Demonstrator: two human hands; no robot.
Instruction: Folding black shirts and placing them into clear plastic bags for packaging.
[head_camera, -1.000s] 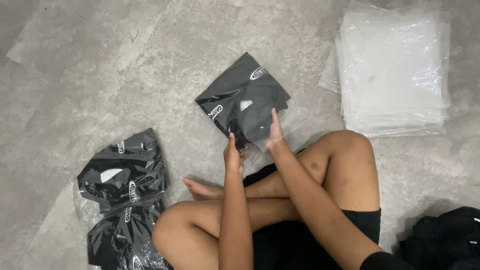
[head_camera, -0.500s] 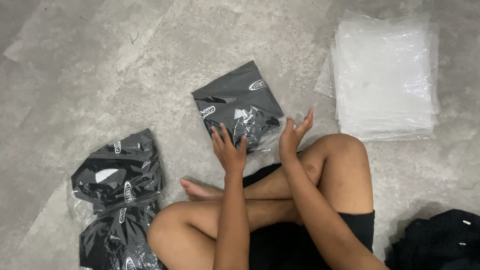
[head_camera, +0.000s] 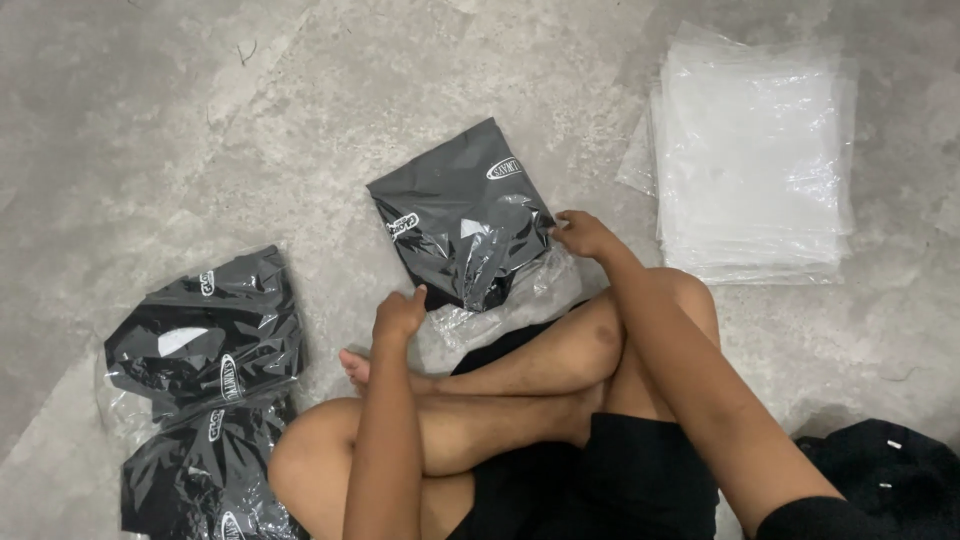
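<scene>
Concrete floor (head_camera: 200, 130), grey and mottled, fills most of the head view, and a person sits on it with bare legs crossed. In front of the knees lies a black folded garment in a clear plastic bag (head_camera: 462, 225), flat on the floor and turned at an angle, with white oval marks on the fabric. The loose open end of the bag sticks out, crumpled, toward the person's legs. The right hand (head_camera: 583, 235) is at the right edge of this bag, the fingers curled and pinching the plastic there, so it grips the bag. The left hand (head_camera: 398, 315) is at the near left corner of the same bag, closed into a loose fist with the thumb up; it touches or nearly touches the plastic edge, but I cannot tell if it really holds something. To the person's left, well apart from the hands, is a pile of bagged black garments (head_camera: 205, 380), at least two, one overlapping the other. At the upper right, beyond the right knee, lies a stack of empty clear plastic bags (head_camera: 750, 150), neat and flat. At the lower right corner a heap of black cloth (head_camera: 880, 480) is partly visible.
</scene>
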